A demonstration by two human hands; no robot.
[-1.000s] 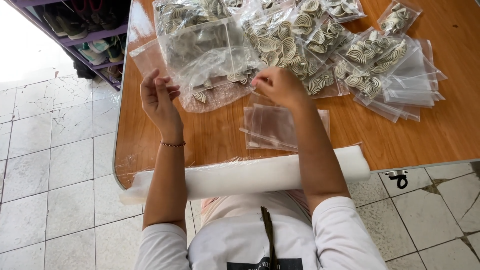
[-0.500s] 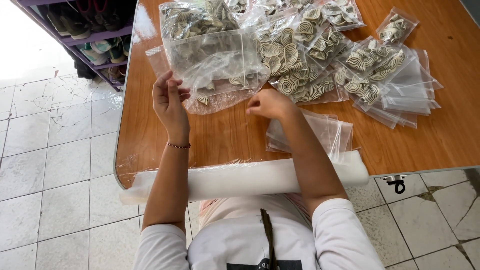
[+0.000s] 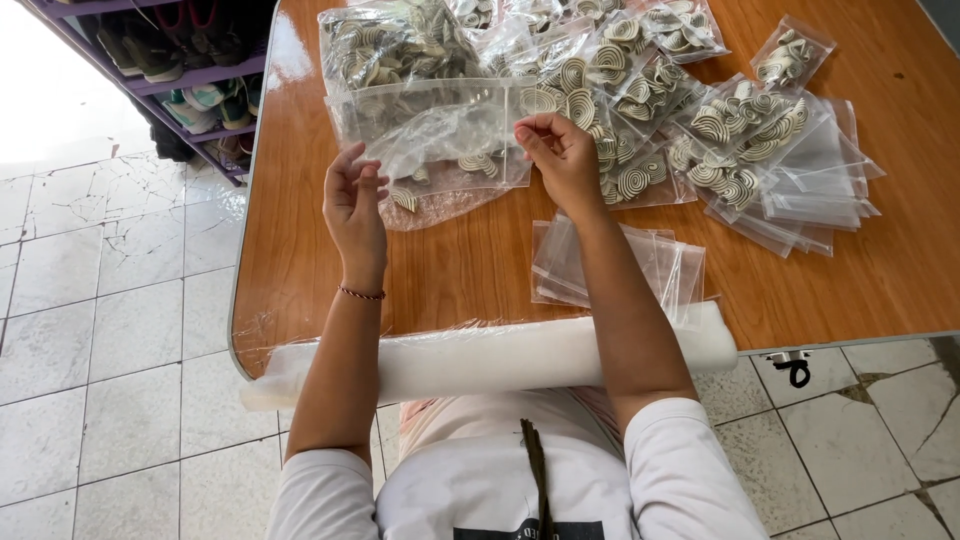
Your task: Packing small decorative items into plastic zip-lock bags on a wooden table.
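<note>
Both hands are raised over the wooden worktop (image 3: 470,270), holding one clear plastic bag (image 3: 430,135) stretched between them. The right hand (image 3: 565,160) has its grip pressed together on the bag's upper right corner, thumb against the fingertips, pinching the film. The left hand (image 3: 355,200) stands at the bag's lower left edge with its fingers loosely curled and partly spread; it touches the film there, but whether it truly pinches it cannot be told from this view. The bag's long axis runs side to side, from one grip to the other, so it lies just to the left of the right grip and to the right of and slightly beyond the left grip. The right hand has the firmer hold, while the left is nearer the bag's loose lower edge. A few pale spiral coils (image 3: 475,162) show near the bottom of the bag, between the two grips, though some may lie in packets behind the film. Beyond both grips lies a heap of filled packets (image 3: 620,90) with the same coils, spreading off to the right of the right grip. Nearer the person than the right grip, under the forearm, is a stack of empty clear bags (image 3: 650,265). A white foam roll (image 3: 500,355) lies along the worktop's near edge, well behind both grips.
</note>
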